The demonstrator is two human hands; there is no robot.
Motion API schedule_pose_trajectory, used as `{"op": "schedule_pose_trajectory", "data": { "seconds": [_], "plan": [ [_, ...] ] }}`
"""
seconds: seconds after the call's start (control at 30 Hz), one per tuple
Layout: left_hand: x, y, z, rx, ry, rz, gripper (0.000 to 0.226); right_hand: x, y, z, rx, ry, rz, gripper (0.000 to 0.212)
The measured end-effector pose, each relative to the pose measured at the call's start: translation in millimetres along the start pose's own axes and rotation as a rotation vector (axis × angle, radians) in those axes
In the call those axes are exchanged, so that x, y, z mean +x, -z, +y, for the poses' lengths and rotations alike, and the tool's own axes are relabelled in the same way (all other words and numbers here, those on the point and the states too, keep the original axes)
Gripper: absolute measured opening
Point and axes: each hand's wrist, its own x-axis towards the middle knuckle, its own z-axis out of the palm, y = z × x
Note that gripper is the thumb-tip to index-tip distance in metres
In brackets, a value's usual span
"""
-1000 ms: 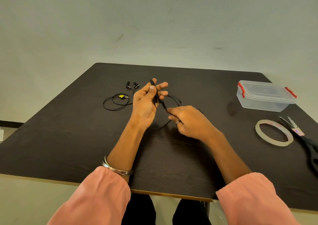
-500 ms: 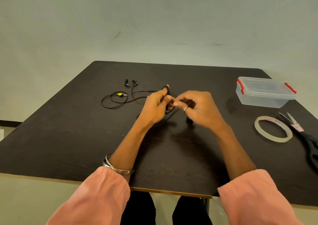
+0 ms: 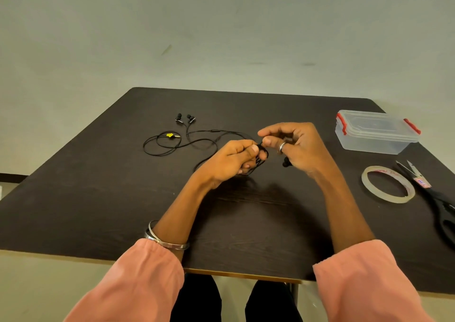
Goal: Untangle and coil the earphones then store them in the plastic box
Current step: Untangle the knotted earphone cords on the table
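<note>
**Q:** What changed just now?

**Me:** Both hands have drawn slightly apart since half a second ago, and my right hand point(image 3: 299, 146) has lifted off the bundle a little. My left hand point(image 3: 230, 160) grips the coiled part of the earphones point(image 3: 261, 161), fingers curled round several black loops. My right thumb and forefinger pinch the cable where it leaves the coil, right beside the left thumb. One earbud point(image 3: 285, 162) hangs under my right palm.

**Q:** And the rest?

**Me:** A second set of earphones point(image 3: 172, 144) lies loose on the table point(image 3: 98, 198), well to my left, buds at the far end, plug with a yellow tag inside its loop. The plastic box point(image 3: 376, 134) sits far right, lid on, red clips down, I think. Tape roll point(image 3: 387, 185) and scissors point(image 3: 433, 198) lie nearer me on that side.

**Q:** How does the cable handle?

**Me:** I'd judge it light, thin and limp, springy enough to unwind if my grip slackens. Best held by pinching across all the loops at once, guiding the free end with fingertips, never tugging at the buds, where the wire joint seems weakest.
</note>
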Motion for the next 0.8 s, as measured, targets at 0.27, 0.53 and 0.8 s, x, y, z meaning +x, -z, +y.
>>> {"op": "schedule_pose_trajectory", "data": {
  "seconds": [0.27, 0.53, 0.8],
  "plan": [
    [-0.6, -8.0, 7.6, -0.384, 0.124, 0.007, 0.034, 7.1, -8.0, 16.2, -0.185, 0.144, 0.098, 0.024],
    [4.4, -5.9, 6.3, -0.61, 0.12, 0.176, 0.032, 7.0, -30.3, 16.1, 0.101, -0.075, 0.128, 0.028],
    [7.7, -4.5, -1.4, -0.465, 0.102, 0.26, 0.025, 4.9, -23.1, 13.2, 0.288, -0.174, -0.009, 0.018]
  ]
}}
